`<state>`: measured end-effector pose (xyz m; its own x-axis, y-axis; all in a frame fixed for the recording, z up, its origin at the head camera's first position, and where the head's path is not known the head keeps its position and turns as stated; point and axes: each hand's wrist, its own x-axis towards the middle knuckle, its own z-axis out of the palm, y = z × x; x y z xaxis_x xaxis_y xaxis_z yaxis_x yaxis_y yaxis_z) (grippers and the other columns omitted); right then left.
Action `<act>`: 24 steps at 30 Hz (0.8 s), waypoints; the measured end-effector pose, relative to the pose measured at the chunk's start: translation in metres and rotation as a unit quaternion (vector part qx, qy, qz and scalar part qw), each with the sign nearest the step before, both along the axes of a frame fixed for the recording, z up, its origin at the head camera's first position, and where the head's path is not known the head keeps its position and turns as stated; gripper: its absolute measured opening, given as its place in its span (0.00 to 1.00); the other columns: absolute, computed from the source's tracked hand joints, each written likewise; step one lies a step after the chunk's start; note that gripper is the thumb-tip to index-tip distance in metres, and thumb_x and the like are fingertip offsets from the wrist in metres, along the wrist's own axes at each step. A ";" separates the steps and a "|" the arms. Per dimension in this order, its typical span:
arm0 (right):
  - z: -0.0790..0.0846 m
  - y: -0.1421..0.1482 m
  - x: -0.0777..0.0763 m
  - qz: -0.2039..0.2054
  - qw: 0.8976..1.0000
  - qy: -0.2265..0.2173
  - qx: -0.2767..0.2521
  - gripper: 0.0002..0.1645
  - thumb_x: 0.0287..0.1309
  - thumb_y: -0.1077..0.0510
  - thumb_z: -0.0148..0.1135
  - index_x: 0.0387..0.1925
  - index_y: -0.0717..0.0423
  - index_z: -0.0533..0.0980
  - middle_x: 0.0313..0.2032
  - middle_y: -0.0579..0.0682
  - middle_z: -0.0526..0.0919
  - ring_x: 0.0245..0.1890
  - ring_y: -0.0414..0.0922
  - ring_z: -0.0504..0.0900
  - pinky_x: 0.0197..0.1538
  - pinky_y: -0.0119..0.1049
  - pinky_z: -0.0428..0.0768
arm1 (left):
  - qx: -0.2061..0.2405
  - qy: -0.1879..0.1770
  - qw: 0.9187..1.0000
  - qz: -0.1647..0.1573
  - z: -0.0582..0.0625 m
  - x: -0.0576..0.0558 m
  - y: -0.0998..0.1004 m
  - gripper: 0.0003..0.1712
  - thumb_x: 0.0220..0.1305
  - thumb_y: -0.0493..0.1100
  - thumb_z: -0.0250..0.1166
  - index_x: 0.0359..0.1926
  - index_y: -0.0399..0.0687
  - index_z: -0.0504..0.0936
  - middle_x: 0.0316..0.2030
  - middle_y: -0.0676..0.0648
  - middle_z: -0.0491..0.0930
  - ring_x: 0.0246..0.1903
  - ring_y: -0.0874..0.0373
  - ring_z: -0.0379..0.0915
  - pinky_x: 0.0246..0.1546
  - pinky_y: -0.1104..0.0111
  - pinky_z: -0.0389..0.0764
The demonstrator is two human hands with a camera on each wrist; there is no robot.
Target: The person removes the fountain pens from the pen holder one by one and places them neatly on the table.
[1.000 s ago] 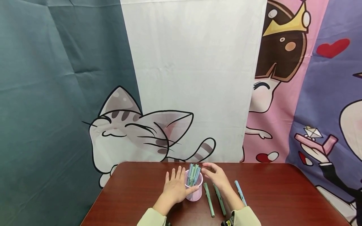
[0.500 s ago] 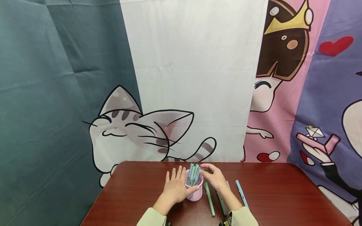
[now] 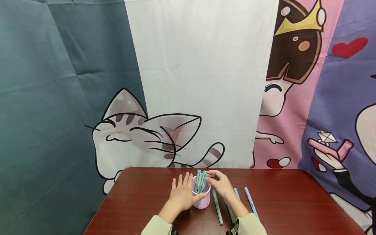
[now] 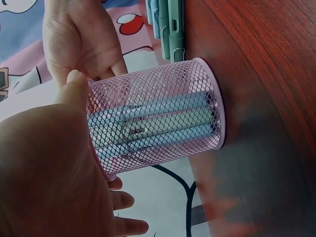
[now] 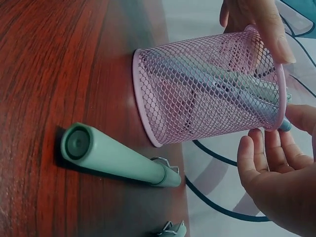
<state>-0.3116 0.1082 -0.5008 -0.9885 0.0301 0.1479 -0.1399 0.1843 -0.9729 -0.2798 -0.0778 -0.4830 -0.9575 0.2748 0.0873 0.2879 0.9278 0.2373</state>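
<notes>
A pink mesh pen cup [image 3: 202, 203] stands on the table with several blue and green pens [image 3: 200, 182] upright inside. My left hand [image 3: 181, 195] rests against its left side, fingers straight and spread, the thumb [image 4: 74, 91] reaching across the near side at the rim. From the right, my right hand [image 3: 221, 186] reaches the pen tops. Its thumb and fingers close around the end of a blue pen [image 5: 286, 124] at the rim. The other pens [image 4: 158, 121] show through the mesh, lying side by side.
Right of the cup, a green pen [image 3: 217, 207] lies on the brown table [image 3: 141, 202]. A darker green pen [image 3: 230, 213] and a blue pen [image 3: 236, 192] are partly hidden by my right arm. Another blue pen [image 3: 251, 202] lies farther right. A printed cloth [image 3: 199, 81] hangs behind.
My right hand has moved slightly left, from beside the cup onto the blue pen's top. A blue pen behind the right wrist has come into sight. My left hand has stayed still.
</notes>
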 end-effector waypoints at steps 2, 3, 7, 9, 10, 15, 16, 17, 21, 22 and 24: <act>-0.005 0.000 -0.005 0.001 1.000 -0.004 -0.006 0.16 0.59 0.63 0.70 0.49 0.63 0.81 0.39 0.52 0.83 0.38 0.41 0.79 0.38 0.28 0.77 | 0.000 -0.004 1.000 0.000 0.001 0.000 0.000 0.64 0.58 0.83 0.51 0.77 0.39 0.58 0.77 0.38 0.57 0.75 0.35 0.51 0.73 0.38 0.47; -0.005 0.000 -0.005 0.004 1.000 -0.005 -0.007 0.15 0.59 0.63 0.71 0.48 0.63 0.82 0.38 0.51 0.83 0.38 0.41 0.79 0.38 0.28 0.77 | -0.002 -0.005 1.000 0.000 0.002 0.000 -0.001 0.64 0.58 0.83 0.51 0.77 0.39 0.57 0.77 0.38 0.57 0.75 0.35 0.51 0.73 0.38 0.47; -0.004 0.001 -0.005 0.012 1.000 -0.008 0.003 0.14 0.58 0.60 0.72 0.44 0.62 0.82 0.38 0.51 0.84 0.37 0.41 0.79 0.38 0.29 0.78 | -0.006 -0.005 1.000 0.000 0.002 0.000 -0.001 0.64 0.58 0.84 0.50 0.77 0.39 0.57 0.77 0.38 0.57 0.75 0.36 0.51 0.73 0.38 0.47; -0.005 0.001 -0.005 0.013 1.000 -0.013 0.010 0.13 0.58 0.58 0.73 0.43 0.61 0.82 0.38 0.50 0.84 0.37 0.40 0.79 0.38 0.30 0.77 | -0.004 -0.005 1.000 -0.001 0.002 0.000 -0.001 0.64 0.58 0.84 0.50 0.77 0.39 0.58 0.77 0.38 0.57 0.75 0.35 0.51 0.73 0.38 0.47; -0.005 0.002 -0.005 0.013 1.000 -0.014 0.013 0.13 0.58 0.58 0.73 0.43 0.60 0.82 0.38 0.49 0.84 0.37 0.40 0.79 0.38 0.30 0.77 | -0.002 -0.005 1.000 -0.001 0.002 0.000 -0.001 0.64 0.58 0.83 0.51 0.77 0.39 0.58 0.76 0.38 0.57 0.75 0.35 0.51 0.73 0.38 0.47; -0.004 0.003 -0.004 0.005 1.000 -0.008 0.026 0.12 0.58 0.56 0.73 0.41 0.58 0.82 0.38 0.48 0.83 0.38 0.40 0.78 0.39 0.30 0.77 | 0.004 -0.004 1.000 -0.001 0.002 0.001 -0.001 0.63 0.58 0.82 0.53 0.76 0.39 0.59 0.76 0.38 0.58 0.75 0.35 0.52 0.73 0.38 0.47; -0.002 0.003 -0.003 0.003 1.000 -0.005 0.027 0.12 0.59 0.56 0.72 0.41 0.57 0.82 0.39 0.48 0.83 0.38 0.41 0.77 0.40 0.31 0.77 | 0.003 -0.003 1.000 -0.001 0.002 0.001 -0.001 0.63 0.58 0.82 0.53 0.76 0.39 0.59 0.76 0.38 0.58 0.75 0.35 0.52 0.73 0.38 0.47; 0.000 0.004 -0.001 0.000 1.000 0.000 0.029 0.12 0.59 0.55 0.72 0.41 0.57 0.82 0.39 0.48 0.83 0.39 0.41 0.77 0.40 0.31 0.77 | 0.003 -0.003 1.000 -0.001 0.002 0.001 0.000 0.63 0.58 0.82 0.53 0.76 0.39 0.59 0.76 0.38 0.58 0.75 0.35 0.52 0.73 0.38 0.47; 0.011 0.007 0.005 0.000 1.000 0.020 0.023 0.11 0.61 0.56 0.71 0.42 0.56 0.82 0.38 0.48 0.82 0.38 0.40 0.77 0.41 0.31 0.77 | 0.001 -0.002 1.000 0.000 0.001 0.001 0.000 0.63 0.58 0.83 0.52 0.76 0.39 0.59 0.76 0.38 0.58 0.75 0.35 0.52 0.73 0.38 0.48; 0.014 0.008 0.006 0.002 1.000 0.026 0.017 0.11 0.61 0.56 0.71 0.42 0.57 0.82 0.37 0.48 0.82 0.38 0.40 0.77 0.41 0.31 0.77 | 0.001 -0.002 1.000 0.000 0.001 0.001 0.000 0.63 0.58 0.83 0.52 0.76 0.39 0.59 0.76 0.38 0.58 0.75 0.35 0.52 0.73 0.38 0.48; 0.019 0.010 0.008 0.011 0.999 0.043 0.002 0.11 0.61 0.59 0.70 0.43 0.59 0.81 0.36 0.50 0.83 0.36 0.40 0.79 0.41 0.31 0.79 | 0.002 -0.002 1.000 0.001 0.000 0.000 0.000 0.63 0.58 0.83 0.52 0.77 0.39 0.59 0.76 0.38 0.58 0.75 0.35 0.52 0.73 0.38 0.47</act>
